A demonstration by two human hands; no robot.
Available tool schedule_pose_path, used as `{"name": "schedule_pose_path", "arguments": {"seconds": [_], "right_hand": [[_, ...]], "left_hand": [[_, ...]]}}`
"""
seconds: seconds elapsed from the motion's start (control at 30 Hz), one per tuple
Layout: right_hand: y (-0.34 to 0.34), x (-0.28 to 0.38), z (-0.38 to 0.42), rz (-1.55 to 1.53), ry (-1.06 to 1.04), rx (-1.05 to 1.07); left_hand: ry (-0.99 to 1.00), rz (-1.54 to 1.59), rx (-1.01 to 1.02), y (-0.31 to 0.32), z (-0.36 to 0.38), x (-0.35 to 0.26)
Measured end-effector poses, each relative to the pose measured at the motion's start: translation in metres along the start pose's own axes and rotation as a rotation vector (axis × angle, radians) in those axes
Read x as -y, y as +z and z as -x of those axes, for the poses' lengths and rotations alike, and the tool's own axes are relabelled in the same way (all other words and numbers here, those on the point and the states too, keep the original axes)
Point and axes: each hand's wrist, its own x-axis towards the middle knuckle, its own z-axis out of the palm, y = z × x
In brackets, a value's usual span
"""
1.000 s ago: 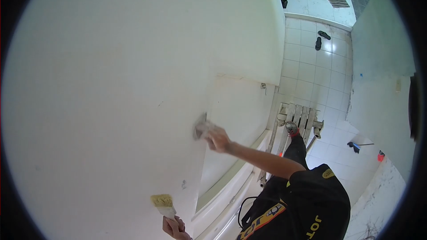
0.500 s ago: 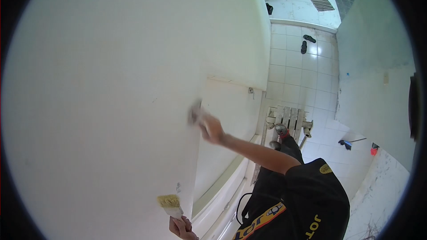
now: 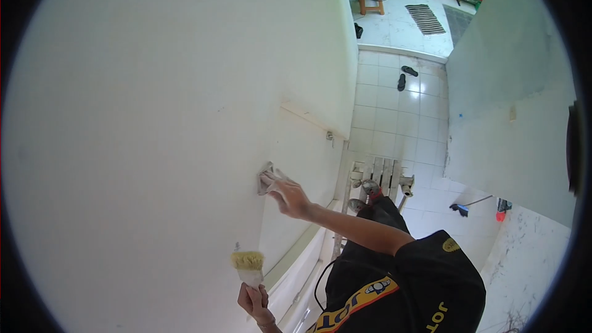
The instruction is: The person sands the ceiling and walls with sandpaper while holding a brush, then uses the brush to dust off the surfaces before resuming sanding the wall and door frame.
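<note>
My right hand (image 3: 288, 194), dusted white, reaches across to the pale wall (image 3: 154, 148). Its fingers lie over a small grey-white piece of sandpaper (image 3: 264, 180), pressing it against the surface. Lower down, my left hand (image 3: 254, 301) grips the white handle of a wide paintbrush (image 3: 250, 268). The brush's yellowish bristles point upward, close to the wall and just below a small grey mark (image 3: 237, 246). Part of the brush handle is hidden by the fingers.
My shoes (image 3: 370, 189) stand on a slatted wooden bench (image 3: 387, 172). A ledge and a metal latch (image 3: 330, 136) are right of the sandpaper. Black slippers (image 3: 402, 81), a broom (image 3: 459, 209) and a step edge (image 3: 401, 52) lie beyond on the tiled floor.
My right hand has moved slightly down the wall with the sandpaper and is less blurred. The paintbrush in my left hand has tilted more upright. The whole view has shifted a little.
</note>
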Motion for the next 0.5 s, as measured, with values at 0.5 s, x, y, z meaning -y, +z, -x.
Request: {"name": "schedule_pose_path", "arguments": {"seconds": [0.5], "right_hand": [[-0.194,-0.083,0.084,0.399,0.622,-0.455]], "left_hand": [[0.020,0.056,0.212,0.025,-0.028,0.024]]}}
